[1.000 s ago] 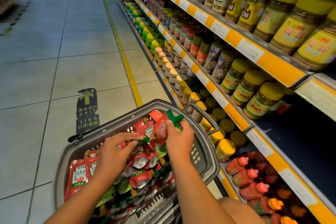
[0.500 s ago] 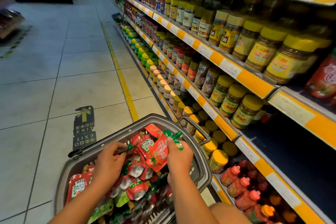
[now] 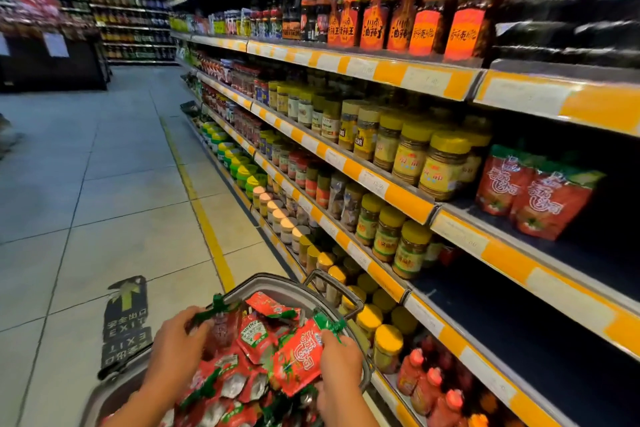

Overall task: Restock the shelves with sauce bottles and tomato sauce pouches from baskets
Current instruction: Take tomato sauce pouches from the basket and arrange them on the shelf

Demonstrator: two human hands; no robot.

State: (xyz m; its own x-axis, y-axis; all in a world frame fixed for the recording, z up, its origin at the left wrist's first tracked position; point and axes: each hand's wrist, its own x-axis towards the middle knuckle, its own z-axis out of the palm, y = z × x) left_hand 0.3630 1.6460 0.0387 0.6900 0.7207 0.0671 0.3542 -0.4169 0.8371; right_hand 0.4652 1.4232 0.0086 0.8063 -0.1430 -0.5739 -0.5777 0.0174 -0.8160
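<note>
A: Head view first. Where are the hands?

B: Both are over the grey basket [image 3: 277,282] at the bottom edge of the frame. The right hand [image 3: 337,362] pinches a red tomato sauce pouch [image 3: 298,357] near its green top corner, thumb on the front, fingers curled behind. The pouch sits tilted, just above the heap of other pouches [image 3: 235,381] filling the basket.

A: And the left hand?

B: The left hand [image 3: 176,340] grips a second pouch [image 3: 221,326] by its green top, at the basket's left side. That pouch is blurred, so its label is unreadable.

A: Where do the shelves stand?

B: Along the right. 2 red pouches on the shelf [image 3: 533,198] stand upright near the front edge of a dark shelf board [image 3: 588,253], beside a row of yellow-lidded jars [image 3: 440,166]. The board below it [image 3: 519,329] shows bare dark surface.

A: Any bottles?

B: Red squeeze bottles [image 3: 426,388] stand on the lowest shelf, right of the basket's handle [image 3: 343,288]. Dark sauce bottles with orange labels [image 3: 422,28] line the upper shelf.

A: The floor?

B: Pale tiles with a yellow line [image 3: 204,218] and an exit arrow sticker [image 3: 126,315] left of the basket.
</note>
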